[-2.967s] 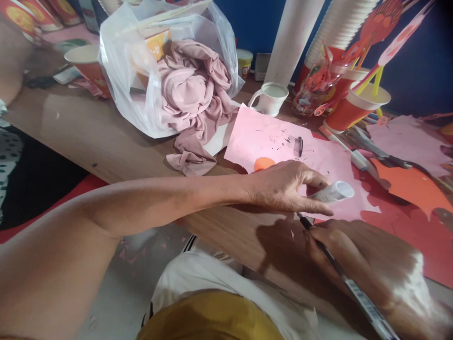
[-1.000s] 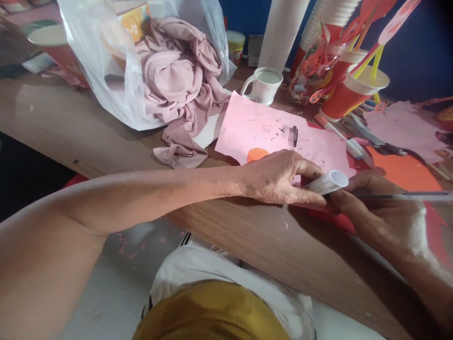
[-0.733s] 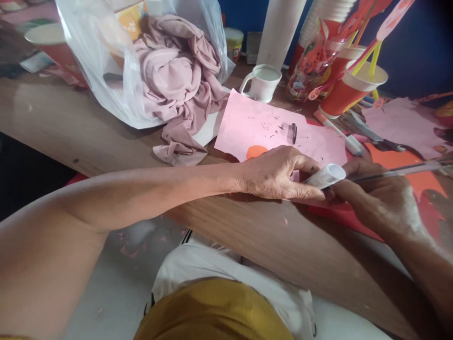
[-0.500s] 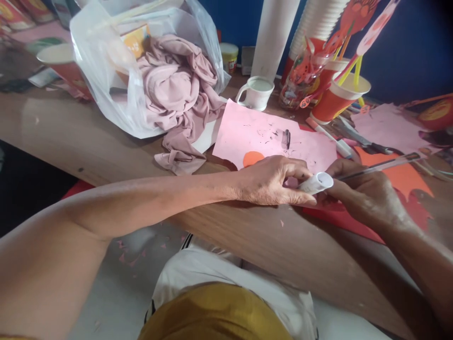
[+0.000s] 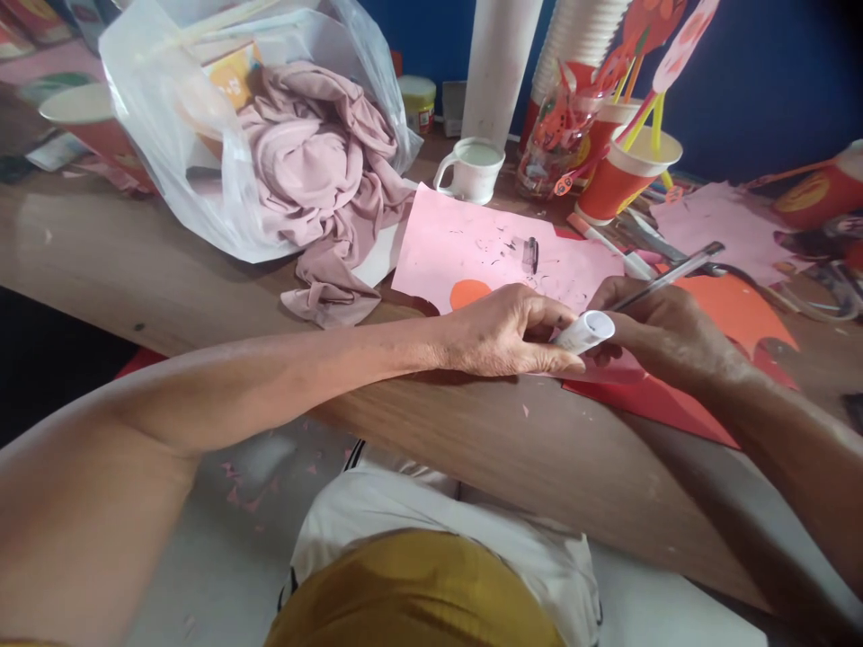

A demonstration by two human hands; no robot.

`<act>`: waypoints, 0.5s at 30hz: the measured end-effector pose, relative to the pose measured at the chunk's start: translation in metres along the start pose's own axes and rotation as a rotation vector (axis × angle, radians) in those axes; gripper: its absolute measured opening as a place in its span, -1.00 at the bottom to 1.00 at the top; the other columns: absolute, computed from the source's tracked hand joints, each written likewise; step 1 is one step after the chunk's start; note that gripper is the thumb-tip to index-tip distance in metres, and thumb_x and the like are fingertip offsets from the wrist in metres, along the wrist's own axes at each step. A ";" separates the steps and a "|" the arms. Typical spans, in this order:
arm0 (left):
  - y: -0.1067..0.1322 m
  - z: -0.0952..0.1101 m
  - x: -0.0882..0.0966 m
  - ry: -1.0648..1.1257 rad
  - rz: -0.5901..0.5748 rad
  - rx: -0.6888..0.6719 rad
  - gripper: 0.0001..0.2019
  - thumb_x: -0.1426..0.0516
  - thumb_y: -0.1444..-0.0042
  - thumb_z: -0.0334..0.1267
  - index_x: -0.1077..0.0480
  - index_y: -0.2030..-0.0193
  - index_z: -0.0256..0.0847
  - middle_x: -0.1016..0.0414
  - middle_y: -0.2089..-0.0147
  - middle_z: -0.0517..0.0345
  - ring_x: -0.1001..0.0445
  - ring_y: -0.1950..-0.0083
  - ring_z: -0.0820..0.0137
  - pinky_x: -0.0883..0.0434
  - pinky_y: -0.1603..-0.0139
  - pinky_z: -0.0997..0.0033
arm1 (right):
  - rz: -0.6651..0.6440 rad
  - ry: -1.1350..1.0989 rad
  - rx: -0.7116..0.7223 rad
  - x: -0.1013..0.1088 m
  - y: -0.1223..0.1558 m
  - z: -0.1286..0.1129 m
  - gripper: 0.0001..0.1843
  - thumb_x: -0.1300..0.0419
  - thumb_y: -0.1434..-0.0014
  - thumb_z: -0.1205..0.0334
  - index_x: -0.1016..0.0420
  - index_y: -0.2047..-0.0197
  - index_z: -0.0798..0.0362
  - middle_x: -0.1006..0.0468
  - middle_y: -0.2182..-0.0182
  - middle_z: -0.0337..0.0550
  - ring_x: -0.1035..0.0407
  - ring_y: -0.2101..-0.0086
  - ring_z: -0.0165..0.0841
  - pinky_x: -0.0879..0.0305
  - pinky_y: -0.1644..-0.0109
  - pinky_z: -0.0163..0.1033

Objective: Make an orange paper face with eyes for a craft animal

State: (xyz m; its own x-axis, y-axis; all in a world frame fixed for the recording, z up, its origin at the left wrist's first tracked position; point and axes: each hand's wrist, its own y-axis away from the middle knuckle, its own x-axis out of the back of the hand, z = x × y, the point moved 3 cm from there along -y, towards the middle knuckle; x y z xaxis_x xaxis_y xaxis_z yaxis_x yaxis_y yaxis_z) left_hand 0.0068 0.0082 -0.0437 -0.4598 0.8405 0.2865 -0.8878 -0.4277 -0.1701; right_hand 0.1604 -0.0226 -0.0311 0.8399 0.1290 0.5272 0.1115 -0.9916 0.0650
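Observation:
My left hand [image 5: 495, 334] is closed around a white tube [image 5: 585, 332], its round end facing me; the tube's exact kind is not clear. In my right hand [image 5: 674, 334] is a slim pen [image 5: 664, 279] with a clear barrel and dark core, tilted up to the right. Its lower tip is hidden behind the fingers, close to the tube. Under both hands lies pink paper [image 5: 445, 238] with dark ink marks. An orange paper circle [image 5: 470, 294] rests beside my left hand, and a small dark cap [image 5: 532, 255] lies on the sheet.
Behind the paper stand a white mug [image 5: 475, 171] and a red paper cup [image 5: 624, 175] holding straws. A plastic bag [image 5: 175, 171] with pink cloth [image 5: 310, 166] sits left. Scissors [image 5: 651, 232], a marker [image 5: 600, 238], orange paper [image 5: 734, 310] and red paper [image 5: 667, 409] lie right.
The view has shifted slightly, so most things sit a little further left. The pen in my right hand is tilted more steeply. Both hands keep hold of the pen and tube.

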 end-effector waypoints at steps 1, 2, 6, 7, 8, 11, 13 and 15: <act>0.000 0.000 0.000 0.011 -0.002 0.005 -0.82 -0.15 -0.01 -0.24 -0.44 0.28 -0.29 -0.24 0.52 0.30 -0.18 0.49 0.57 -0.15 0.48 0.55 | 0.000 0.003 0.004 0.000 -0.001 -0.001 -0.78 -0.15 0.02 0.28 -0.38 0.65 0.11 -0.38 0.73 -0.35 -0.27 0.69 -0.58 -0.15 0.61 -0.45; 0.000 0.000 0.000 0.018 -0.002 0.012 -0.82 -0.15 -0.01 -0.24 -0.44 0.27 -0.29 -0.25 0.52 0.30 -0.20 0.49 0.56 -0.16 0.48 0.55 | 0.002 -0.004 0.009 0.000 -0.002 -0.002 -0.79 -0.15 0.03 0.28 -0.38 0.65 0.11 -0.38 0.73 -0.36 -0.26 0.69 -0.58 -0.14 0.63 -0.46; -0.001 0.000 0.001 0.003 0.004 0.036 -0.81 -0.16 -0.01 -0.28 -0.43 0.24 -0.31 -0.26 0.54 0.30 -0.20 0.52 0.57 -0.17 0.51 0.56 | -0.033 -0.066 0.000 -0.001 -0.007 -0.002 -0.83 -0.20 0.10 0.22 -0.35 0.62 0.08 -0.40 0.77 -0.34 -0.27 0.72 -0.54 -0.14 0.67 -0.44; -0.001 0.000 0.001 -0.008 0.002 0.040 -0.82 -0.16 -0.01 -0.29 -0.43 0.25 -0.32 -0.26 0.54 0.30 -0.20 0.52 0.58 -0.17 0.52 0.56 | -0.052 -0.076 -0.007 -0.001 -0.009 -0.001 -0.83 -0.22 0.11 0.22 -0.35 0.61 0.08 -0.40 0.77 -0.33 -0.27 0.72 -0.53 -0.14 0.67 -0.44; -0.001 0.000 0.000 -0.017 0.000 0.043 -0.84 -0.15 -0.01 -0.30 -0.43 0.27 -0.32 -0.26 0.54 0.30 -0.20 0.53 0.58 -0.17 0.53 0.57 | -0.073 -0.082 -0.016 0.000 -0.010 -0.001 -0.83 -0.23 0.12 0.22 -0.35 0.61 0.09 -0.41 0.76 -0.32 -0.27 0.72 -0.53 -0.13 0.68 -0.45; -0.001 0.001 0.000 -0.021 0.010 0.033 -0.88 -0.17 0.00 -0.29 -0.41 0.34 -0.31 -0.24 0.55 0.30 -0.22 0.52 0.58 -0.19 0.54 0.57 | -0.138 -0.083 -0.031 0.000 -0.017 0.002 -0.83 -0.24 0.11 0.25 -0.34 0.60 0.10 -0.41 0.75 -0.31 -0.26 0.71 -0.54 -0.11 0.68 -0.45; -0.001 0.001 0.000 -0.030 0.021 0.033 -0.89 -0.17 0.01 -0.29 -0.39 0.37 -0.30 -0.23 0.55 0.31 -0.22 0.53 0.58 -0.19 0.55 0.58 | -0.183 -0.064 -0.035 0.001 -0.023 0.004 -0.83 -0.23 0.07 0.27 -0.34 0.60 0.10 -0.39 0.75 -0.31 -0.24 0.71 -0.56 -0.08 0.68 -0.45; -0.001 0.001 -0.001 -0.042 0.026 0.043 -0.90 -0.17 0.00 -0.30 -0.38 0.40 -0.30 -0.22 0.58 0.32 -0.21 0.56 0.59 -0.18 0.58 0.58 | -0.212 -0.029 -0.030 0.002 -0.028 0.006 -0.82 -0.22 0.04 0.28 -0.34 0.60 0.09 -0.38 0.76 -0.33 -0.22 0.71 -0.57 -0.05 0.68 -0.45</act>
State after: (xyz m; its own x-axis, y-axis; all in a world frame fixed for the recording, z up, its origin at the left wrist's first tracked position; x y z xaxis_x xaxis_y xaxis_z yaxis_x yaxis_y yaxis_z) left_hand 0.0076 0.0076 -0.0424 -0.4825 0.8146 0.3218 -0.8751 -0.4641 -0.1375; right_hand 0.1615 0.0049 -0.0367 0.8141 0.3347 0.4745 0.2722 -0.9418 0.1972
